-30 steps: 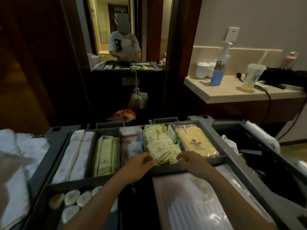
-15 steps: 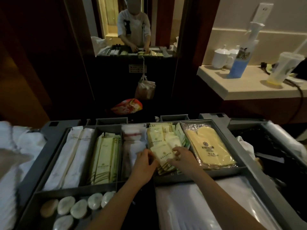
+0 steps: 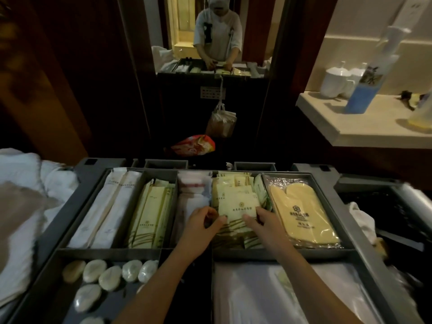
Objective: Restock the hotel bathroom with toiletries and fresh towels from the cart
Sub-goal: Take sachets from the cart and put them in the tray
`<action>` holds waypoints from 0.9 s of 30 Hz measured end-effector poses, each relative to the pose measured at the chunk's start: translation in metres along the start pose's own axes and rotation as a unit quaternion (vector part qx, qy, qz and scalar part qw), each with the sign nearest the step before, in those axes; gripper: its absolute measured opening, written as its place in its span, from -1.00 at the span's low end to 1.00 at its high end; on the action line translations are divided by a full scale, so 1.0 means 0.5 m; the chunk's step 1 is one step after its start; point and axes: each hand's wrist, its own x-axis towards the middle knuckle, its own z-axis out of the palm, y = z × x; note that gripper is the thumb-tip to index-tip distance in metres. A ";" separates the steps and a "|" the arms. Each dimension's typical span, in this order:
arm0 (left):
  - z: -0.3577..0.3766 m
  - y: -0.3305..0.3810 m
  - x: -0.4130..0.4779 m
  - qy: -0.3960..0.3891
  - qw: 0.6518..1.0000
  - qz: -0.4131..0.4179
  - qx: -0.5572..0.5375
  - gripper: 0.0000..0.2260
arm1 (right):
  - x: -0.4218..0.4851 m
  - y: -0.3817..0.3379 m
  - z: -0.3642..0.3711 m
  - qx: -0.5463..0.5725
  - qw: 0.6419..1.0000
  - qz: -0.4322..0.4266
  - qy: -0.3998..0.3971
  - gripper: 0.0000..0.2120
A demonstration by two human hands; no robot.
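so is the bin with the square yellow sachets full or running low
Full. The square yellow sachets overlap in layers from the back to the front of the bin, hiding its floor.

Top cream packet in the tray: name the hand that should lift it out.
Right, probably. The right hand pinches the top cream packet at its near right corner, thumb on its face. The left hand is curled at the near left corner, its hold unclear.

Pale yellow toiletry sachets (image 3: 236, 200) stacked in grey cart tray (image 3: 280, 253) compartment, white towels (image 3: 21, 164) heaped at left
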 end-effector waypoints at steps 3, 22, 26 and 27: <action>-0.002 0.009 -0.006 -0.005 1.000 0.014 0.001 -0.82 | -0.005 -0.002 -0.006 -0.007 0.999 -0.035 -0.030 -0.86; -0.008 -0.003 -0.007 0.050 0.994 -0.014 -0.100 -0.91 | 0.007 0.031 0.012 -0.244 0.967 -0.004 0.073 -0.50; -0.007 -0.004 -0.006 0.058 0.993 -0.020 -0.098 -0.94 | 0.008 0.032 0.020 -0.291 0.954 0.019 0.077 -0.33; -0.007 -0.003 -0.005 0.059 0.993 -0.023 -0.102 -0.95 | 0.008 0.030 0.021 -0.300 0.950 0.022 0.080 -0.32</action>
